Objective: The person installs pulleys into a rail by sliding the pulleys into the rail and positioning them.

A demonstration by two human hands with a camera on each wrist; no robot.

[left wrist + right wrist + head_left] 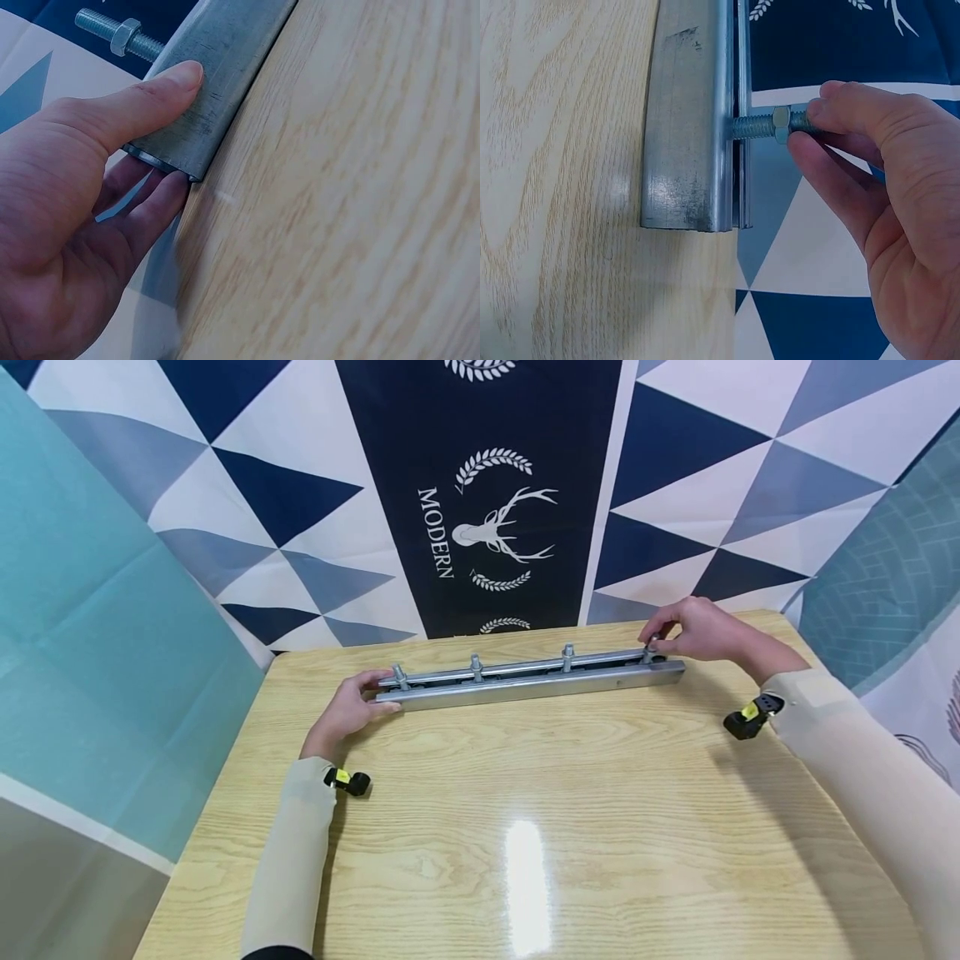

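Observation:
A long metal channel rail (525, 690) lies across the far part of the wooden table, its slotted side up. Several threaded bolts with nuts stand upright along the slot, among them a middle bolt (567, 657). At the rail's left end, my left hand (348, 705) grips it, thumb on the front face and fingers around the end and far side. A bolt with a nut (125, 36) rises just beyond that thumb in the left wrist view. My right hand (701, 628) pinches the top of the rightmost bolt (756, 126), above its hex nut (781, 124).
The wooden table (435, 827) extends in front of the rail, with a bright light reflection on it. Close behind the rail hangs a patterned cloth (517, 485) with triangles and a deer head. A teal panel (112, 635) borders the left side.

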